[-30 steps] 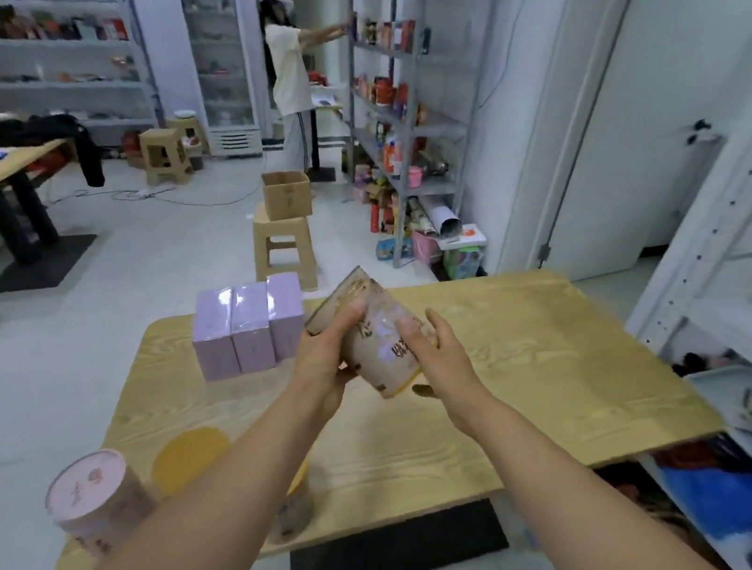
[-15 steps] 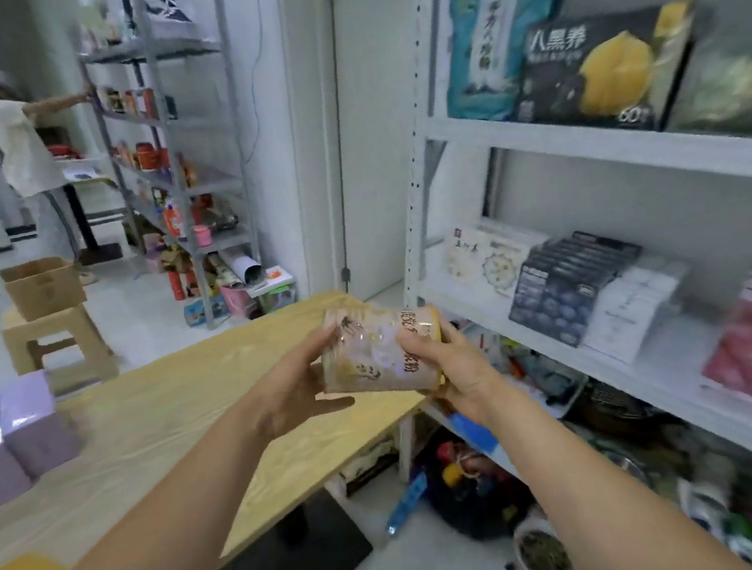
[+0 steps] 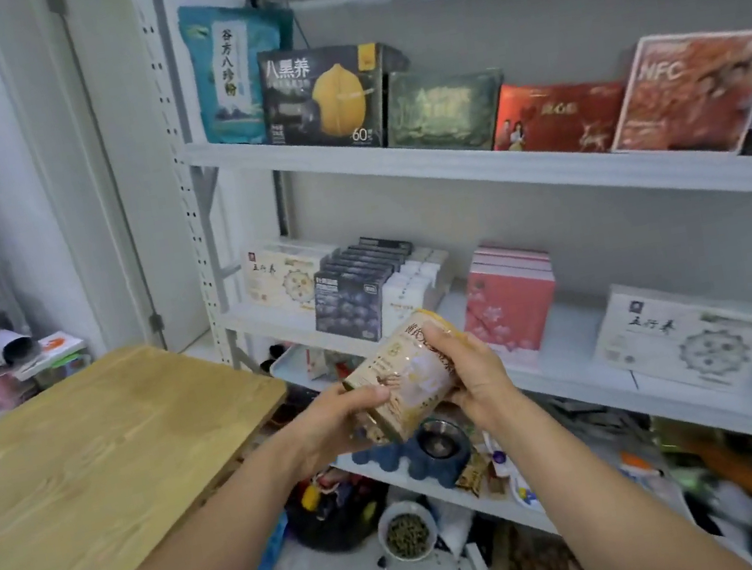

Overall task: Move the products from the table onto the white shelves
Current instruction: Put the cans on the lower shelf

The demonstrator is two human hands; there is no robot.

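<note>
Canister (image 3: pixel 403 379) with a cream printed label lies tilted in mid-air, just off the bench (image 3: pixel 95 452) corner and in front of the middle level of the white shelves (image 3: pixel 443 164). The left grip (image 3: pixel 336 419) is curled round its lower end and the right grip (image 3: pixel 478 382) clasps its upper end, both clamped on it.

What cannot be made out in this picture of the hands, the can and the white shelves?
Head view, can: label partly covered by the left hand and right hand, also blurred.
Head view, green box on the upper shelf: print blurred, unreadable.
Head view, clutter low at right: motion blur, items not identifiable.
Head view, table: cut off by the left edge, so whatever lies beyond is unseen.
</note>
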